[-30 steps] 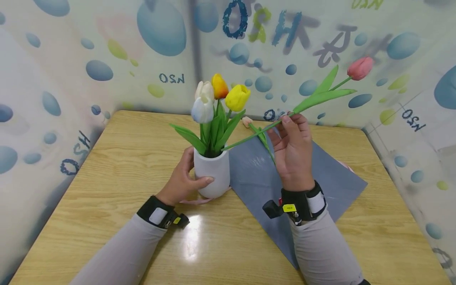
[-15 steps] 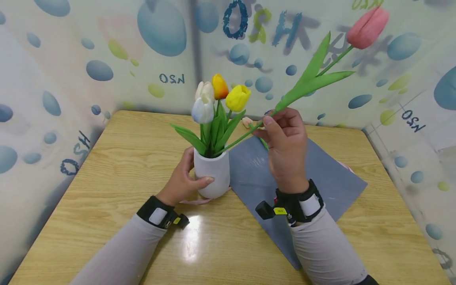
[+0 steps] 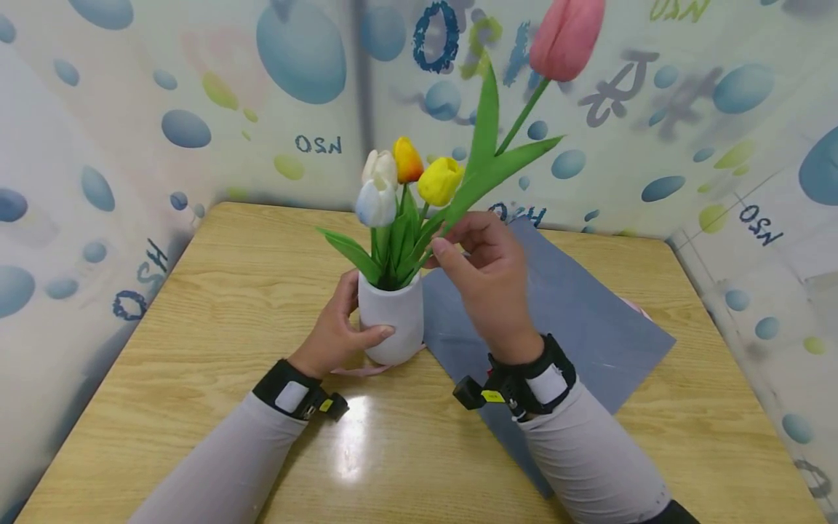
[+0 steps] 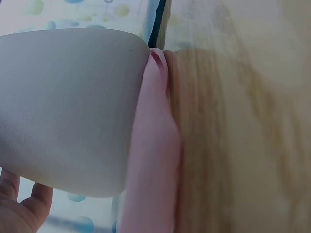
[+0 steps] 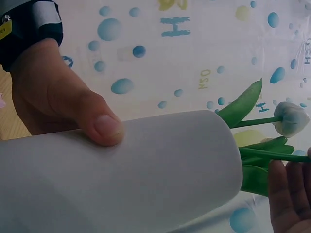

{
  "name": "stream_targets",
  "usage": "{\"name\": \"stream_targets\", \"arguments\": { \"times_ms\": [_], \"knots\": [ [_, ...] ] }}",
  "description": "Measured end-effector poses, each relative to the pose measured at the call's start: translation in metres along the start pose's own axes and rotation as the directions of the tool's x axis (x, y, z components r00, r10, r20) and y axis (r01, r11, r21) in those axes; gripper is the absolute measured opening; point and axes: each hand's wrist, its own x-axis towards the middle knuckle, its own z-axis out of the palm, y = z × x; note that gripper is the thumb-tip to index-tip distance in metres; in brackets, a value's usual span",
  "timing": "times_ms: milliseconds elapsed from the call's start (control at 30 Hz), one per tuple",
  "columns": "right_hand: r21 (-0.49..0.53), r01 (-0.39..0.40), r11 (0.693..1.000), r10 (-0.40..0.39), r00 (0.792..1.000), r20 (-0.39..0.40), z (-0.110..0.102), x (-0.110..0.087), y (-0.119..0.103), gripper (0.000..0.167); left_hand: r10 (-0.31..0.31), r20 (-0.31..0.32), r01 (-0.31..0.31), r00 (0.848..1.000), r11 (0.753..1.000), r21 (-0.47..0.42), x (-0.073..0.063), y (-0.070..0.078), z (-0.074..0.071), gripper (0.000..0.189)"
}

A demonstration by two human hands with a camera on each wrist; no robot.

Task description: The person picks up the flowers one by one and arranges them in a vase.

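My left hand grips the white vase, thumb across its front. In the vase stand several tulips: two whitish ones, one tinged blue, a yellow-orange one and a yellow one. My right hand pinches the stem of a pink tulip just above the vase's mouth, bloom leaning up and right. Its lower stem end is hidden among the leaves. In the right wrist view, my right fingers are beside the green stems, and my left thumb presses the vase wall.
A grey-blue wrapping sheet lies on the wooden table right of the vase. A pink ribbon runs along the vase's base. Behind the table hangs a bubble-patterned backdrop.
My right hand has moved left and slightly down toward the vase with the pink tulip, which now leans more upright. A peach tulip on the sheet is now hidden. My left hand keeps its hold.
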Motion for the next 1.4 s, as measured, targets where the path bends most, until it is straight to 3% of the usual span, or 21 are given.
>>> {"name": "stream_targets", "arguments": {
  "times_ms": [300,533,900,1400],
  "knots": [
    [-0.094,0.023,0.995,-0.011,0.992,0.126,0.0079,-0.002,0.007,0.017,0.016,0.003,-0.016,1.0,1.0,0.006,0.0005,-0.0009,-0.0003,0.089],
    [-0.155,0.036,0.987,-0.009,0.985,0.17,0.0088,-0.0005,0.0051,0.013,0.009,0.008,-0.009,1.0,1.0,-0.001,0.0007,0.0,-0.0001,0.088],
    [-0.348,0.061,0.935,0.018,0.975,0.219,0.0071,-0.0007,0.0005,0.014,-0.005,0.005,0.005,1.0,1.0,-0.001,0.0006,0.0005,-0.0003,0.088],
    [-0.371,0.081,0.925,0.009,0.972,0.234,0.0067,-0.0072,0.0038,0.018,-0.001,0.013,0.001,1.0,1.0,0.008,0.0008,-0.001,-0.0006,0.087]
  ]
}}
